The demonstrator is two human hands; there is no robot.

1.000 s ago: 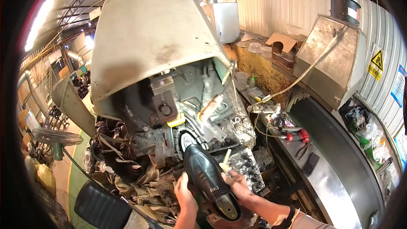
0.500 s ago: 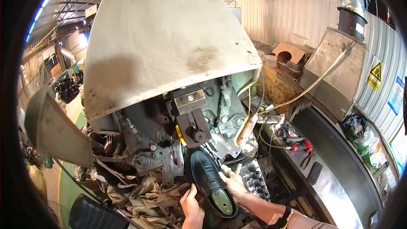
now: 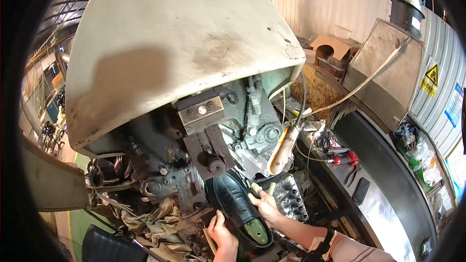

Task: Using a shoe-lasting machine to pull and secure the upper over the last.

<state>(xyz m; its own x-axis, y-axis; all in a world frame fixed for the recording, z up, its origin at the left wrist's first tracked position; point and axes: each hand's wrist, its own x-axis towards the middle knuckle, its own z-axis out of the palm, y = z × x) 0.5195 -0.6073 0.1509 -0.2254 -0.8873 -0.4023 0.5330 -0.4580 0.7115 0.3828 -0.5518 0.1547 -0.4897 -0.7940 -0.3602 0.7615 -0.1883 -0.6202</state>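
Observation:
A black leather shoe [image 3: 234,195] with a green shoe last [image 3: 257,232] showing at its heel opening points toe-first at the machine. The toe sits just below the machine's dark metal head block [image 3: 209,151]; whether they touch I cannot tell. My left hand [image 3: 222,230] grips the shoe's left side near the heel, thumb on top and other fingers mostly hidden. On the opposite side, my right hand [image 3: 266,206] holds the shoe's edge, with pale coverings on some fingertips. Both hands are closed on it.
A large pale hood [image 3: 184,43] hangs over the machine. A wooden-looking handle [image 3: 284,151] dangles by a cord right of the head. A metal ledge on the right bears a red tool [image 3: 343,157] and a black phone-like object [image 3: 360,190]. Crumpled cloth [image 3: 158,221] lies lower left.
My view has shifted, so the hood and machine appear larger and farther left. The shoe's toe has swung slightly left, and both hands keep their hold.

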